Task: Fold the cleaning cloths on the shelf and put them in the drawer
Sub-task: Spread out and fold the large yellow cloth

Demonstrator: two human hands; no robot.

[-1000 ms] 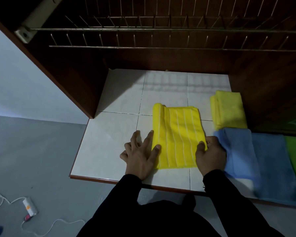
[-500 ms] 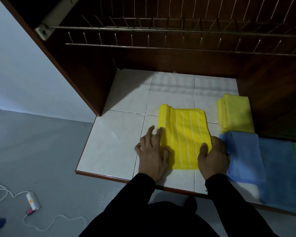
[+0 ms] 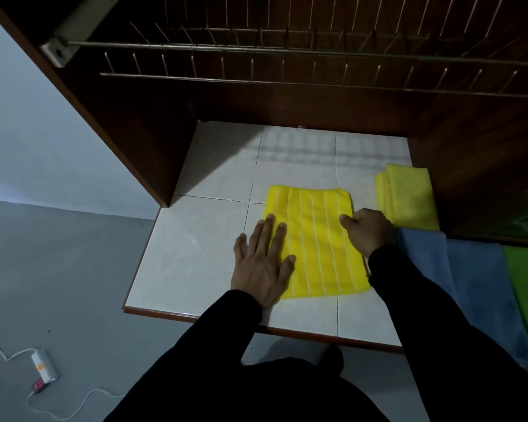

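Yellow striped cloth (image 3: 316, 239): left hand (image 3: 261, 263) now flat on it; right hand (image 3: 368, 231) grip moved up, pinching edge.

A single head-worn wide-angle view looks steeply down and forward, close over the tiled shelf (image 3: 201, 257), taking in the wire rack (image 3: 287, 62) above and grey floor (image 3: 58, 284) at left

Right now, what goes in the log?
left hand flat on striped yellow cloth | right hand grips its right edge | cloth on tiled shelf
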